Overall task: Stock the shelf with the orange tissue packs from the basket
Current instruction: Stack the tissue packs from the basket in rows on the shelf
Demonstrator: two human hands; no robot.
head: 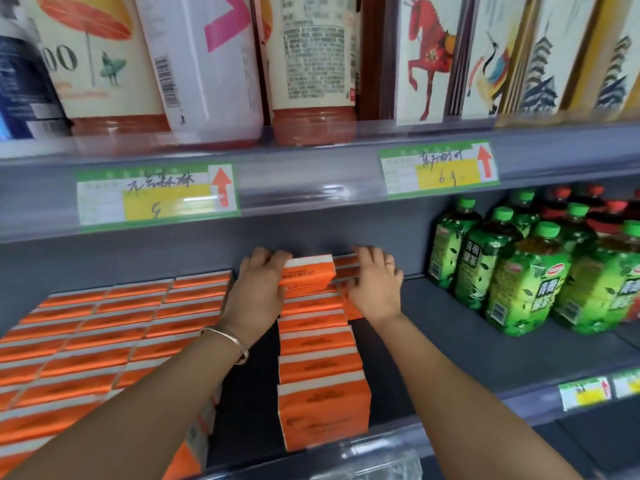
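Orange tissue packs fill the grey shelf [450,341]: several rows at the left [104,337] and one row of upright packs in the middle [318,372]. At the back of that middle row one pack [308,271] sits tilted above the others. My left hand [259,289] grips its left end, fingers curled over the top. My right hand [375,282] rests just right of it with fingers bent over more orange packs [346,263] at the back. The basket is not in view.
Green tea bottles [519,271] stand on the same shelf to the right, with red-capped bottles behind. The shelf above holds large drink bottles [194,64] and illustrated boxes [426,57]. Price tags [156,194] hang on the shelf edge. Bare shelf lies between packs and green bottles.
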